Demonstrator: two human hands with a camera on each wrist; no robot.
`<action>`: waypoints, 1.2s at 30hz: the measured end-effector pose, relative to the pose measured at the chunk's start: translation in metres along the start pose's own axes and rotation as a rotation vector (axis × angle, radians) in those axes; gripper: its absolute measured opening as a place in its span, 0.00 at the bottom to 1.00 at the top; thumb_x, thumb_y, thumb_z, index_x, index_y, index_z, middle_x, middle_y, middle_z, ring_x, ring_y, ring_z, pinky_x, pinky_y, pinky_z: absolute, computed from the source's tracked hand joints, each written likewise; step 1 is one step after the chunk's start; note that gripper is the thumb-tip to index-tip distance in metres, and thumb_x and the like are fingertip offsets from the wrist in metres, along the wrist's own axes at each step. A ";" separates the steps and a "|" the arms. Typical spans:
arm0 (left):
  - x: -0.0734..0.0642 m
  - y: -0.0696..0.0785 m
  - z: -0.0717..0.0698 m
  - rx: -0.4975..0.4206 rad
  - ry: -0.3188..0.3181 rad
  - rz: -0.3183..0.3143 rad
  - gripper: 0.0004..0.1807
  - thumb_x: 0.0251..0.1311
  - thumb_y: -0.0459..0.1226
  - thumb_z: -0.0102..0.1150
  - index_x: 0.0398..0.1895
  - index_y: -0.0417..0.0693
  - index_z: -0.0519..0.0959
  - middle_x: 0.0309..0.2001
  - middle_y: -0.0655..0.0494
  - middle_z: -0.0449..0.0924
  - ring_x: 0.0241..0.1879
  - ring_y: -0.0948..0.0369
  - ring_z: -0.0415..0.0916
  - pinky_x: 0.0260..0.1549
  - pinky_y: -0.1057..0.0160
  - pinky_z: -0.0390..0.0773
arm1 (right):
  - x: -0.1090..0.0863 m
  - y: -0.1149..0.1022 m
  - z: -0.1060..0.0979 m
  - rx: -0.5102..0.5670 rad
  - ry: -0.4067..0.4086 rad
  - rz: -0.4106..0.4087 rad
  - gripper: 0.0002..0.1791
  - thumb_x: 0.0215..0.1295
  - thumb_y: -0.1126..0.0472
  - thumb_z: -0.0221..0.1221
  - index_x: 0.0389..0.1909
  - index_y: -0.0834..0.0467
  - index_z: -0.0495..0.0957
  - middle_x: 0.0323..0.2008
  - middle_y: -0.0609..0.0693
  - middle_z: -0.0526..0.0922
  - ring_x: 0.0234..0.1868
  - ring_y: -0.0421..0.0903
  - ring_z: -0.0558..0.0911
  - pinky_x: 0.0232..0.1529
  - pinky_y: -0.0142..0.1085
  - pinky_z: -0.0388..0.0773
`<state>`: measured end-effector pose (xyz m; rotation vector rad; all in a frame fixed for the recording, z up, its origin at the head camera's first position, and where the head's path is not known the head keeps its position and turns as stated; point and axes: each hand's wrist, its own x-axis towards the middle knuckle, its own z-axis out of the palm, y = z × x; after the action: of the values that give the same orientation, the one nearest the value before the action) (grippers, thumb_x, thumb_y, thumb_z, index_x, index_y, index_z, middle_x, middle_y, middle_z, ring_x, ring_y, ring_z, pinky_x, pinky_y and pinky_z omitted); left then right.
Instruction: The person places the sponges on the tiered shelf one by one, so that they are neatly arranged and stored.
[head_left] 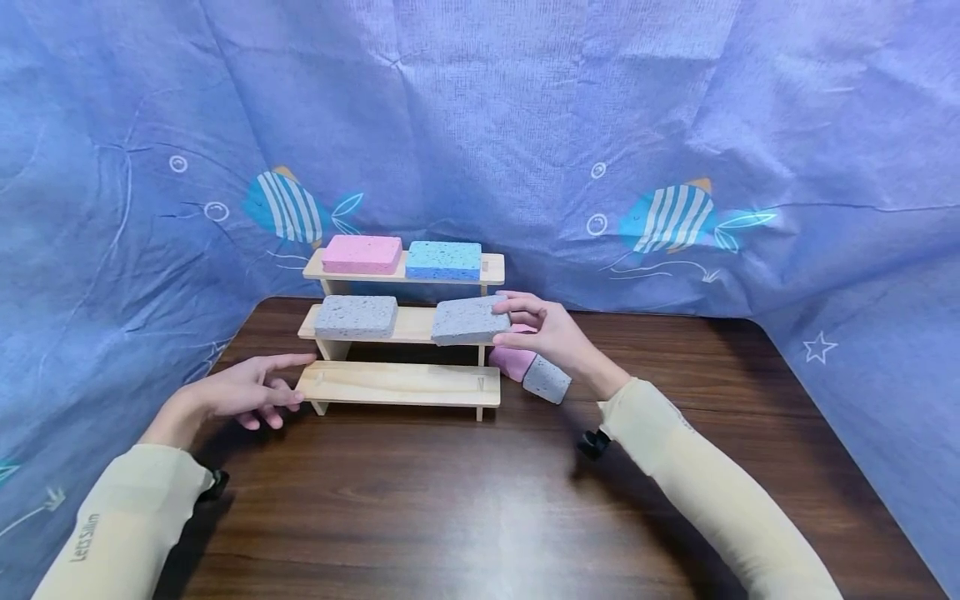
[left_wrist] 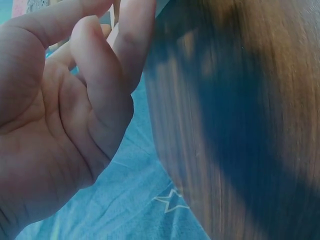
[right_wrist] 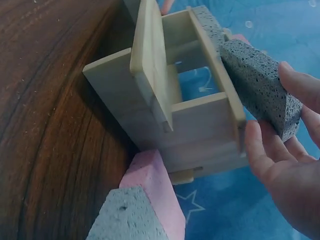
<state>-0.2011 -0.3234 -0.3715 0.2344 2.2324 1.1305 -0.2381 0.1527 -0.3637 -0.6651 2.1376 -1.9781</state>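
A grey sponge (head_left: 468, 322) is at the right end of the wooden stand's (head_left: 397, 384) middle step, slightly tilted. My right hand (head_left: 551, 333) grips its right end between thumb and fingers. Another grey sponge (head_left: 356, 317) lies on the left of that step. A pink sponge (head_left: 362, 254) and a blue sponge (head_left: 443, 260) lie on the top step. Beside the lowest step's left end, my left hand (head_left: 243, 390) has one finger extended to the stand and the others loosely bent. The left wrist view shows its palm (left_wrist: 50, 130) with nothing held.
Right of the stand, a pink sponge (right_wrist: 157, 195) and a grey sponge (right_wrist: 127, 217) lie against each other on the dark wooden table (head_left: 420, 517). A blue fish-print cloth (head_left: 487, 125) hangs behind and at the sides.
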 end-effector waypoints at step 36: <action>0.004 0.007 0.006 -0.040 0.091 -0.067 0.37 0.68 0.39 0.64 0.76 0.46 0.60 0.36 0.44 0.82 0.26 0.52 0.84 0.15 0.64 0.75 | 0.021 0.015 0.016 -0.201 0.011 -0.012 0.21 0.58 0.62 0.75 0.53 0.55 0.86 0.62 0.44 0.73 0.50 0.48 0.84 0.50 0.43 0.76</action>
<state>-0.2018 -0.3138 -0.3709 0.0926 2.2767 1.1704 -0.2540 0.1296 -0.3768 -0.6994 2.3657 -1.7908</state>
